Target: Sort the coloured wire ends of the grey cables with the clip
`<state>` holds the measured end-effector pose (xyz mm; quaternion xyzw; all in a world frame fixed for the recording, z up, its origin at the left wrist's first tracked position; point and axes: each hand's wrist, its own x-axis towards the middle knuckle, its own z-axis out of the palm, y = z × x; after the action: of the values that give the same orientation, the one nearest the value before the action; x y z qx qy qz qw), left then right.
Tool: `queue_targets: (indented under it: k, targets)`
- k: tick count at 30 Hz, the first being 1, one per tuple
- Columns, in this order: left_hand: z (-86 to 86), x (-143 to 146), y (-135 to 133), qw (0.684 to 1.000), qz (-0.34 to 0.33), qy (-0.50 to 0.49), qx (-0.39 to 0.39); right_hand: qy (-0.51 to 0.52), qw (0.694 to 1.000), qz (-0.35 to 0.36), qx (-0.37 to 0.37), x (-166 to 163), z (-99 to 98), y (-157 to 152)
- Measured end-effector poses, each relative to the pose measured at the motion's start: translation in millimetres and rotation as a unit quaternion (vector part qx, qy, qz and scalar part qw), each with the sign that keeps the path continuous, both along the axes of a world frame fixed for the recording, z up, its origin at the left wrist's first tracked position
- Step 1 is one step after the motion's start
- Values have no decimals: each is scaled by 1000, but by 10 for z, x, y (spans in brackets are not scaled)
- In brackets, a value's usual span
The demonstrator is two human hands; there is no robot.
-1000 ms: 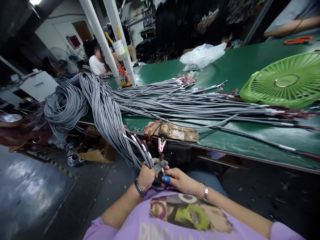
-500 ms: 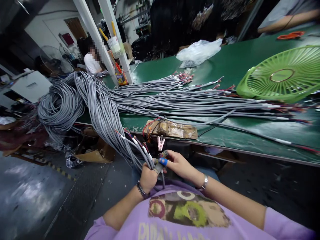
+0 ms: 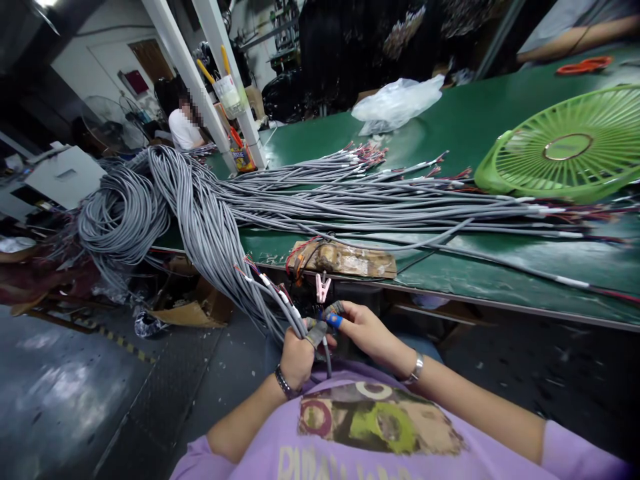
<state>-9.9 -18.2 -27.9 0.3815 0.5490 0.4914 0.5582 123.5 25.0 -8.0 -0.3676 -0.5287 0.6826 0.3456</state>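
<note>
Several grey cables [image 3: 286, 308] with white-banded ends and thin coloured wires run through my left hand [image 3: 299, 353], which is closed round them in front of my body. My right hand [image 3: 357, 328] is close beside it on the right, fingertips pinched near the end of one cable; the strands between them are too small to make out. Coverings wrap some fingertips, one of them blue. Just above my hands a pink clip [image 3: 323, 288] sticks out at the bench edge, below a wooden block [image 3: 350, 259] with red and black wires.
A thick bundle of grey cables [image 3: 200, 213] hangs over the edge of the green bench [image 3: 310, 137], with more laid along it. A green fan [image 3: 565, 147], a plastic bag [image 3: 397, 105] and orange scissors [image 3: 584, 65] lie behind. Other people are at the far side.
My right hand has shifted slightly to the right, its fingertips a little further from my left hand. The left hand still grips the cables, almost unmoved.
</note>
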Motion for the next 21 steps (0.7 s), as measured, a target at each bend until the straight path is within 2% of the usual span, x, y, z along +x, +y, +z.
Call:
queue_targets:
  k: [3, 9, 12, 15, 17, 21]
  targets:
    - [26, 24, 4, 1000, 19, -21, -2, 16, 1000, -2, -8, 3, 8, -11]
    - [80, 66, -6, 995, 67, -63, -37, 87, 994, 39, -46, -6, 49, -48]
    - [84, 64, -3, 995, 70, -65, -40, 59, 998, 13, -19, 17, 43, -47]
    - [97, 21, -1, 995, 60, -67, -39, 18, 999, -20, 25, 72, 20, -33]
    - [121, -28, -6, 995, 43, -80, -40, 18, 999, -11, 30, 110, -13, -10]
    - [179, -128, -17, 991, -14, -121, -49, 94, 994, -48, -41, 119, -132, 108]
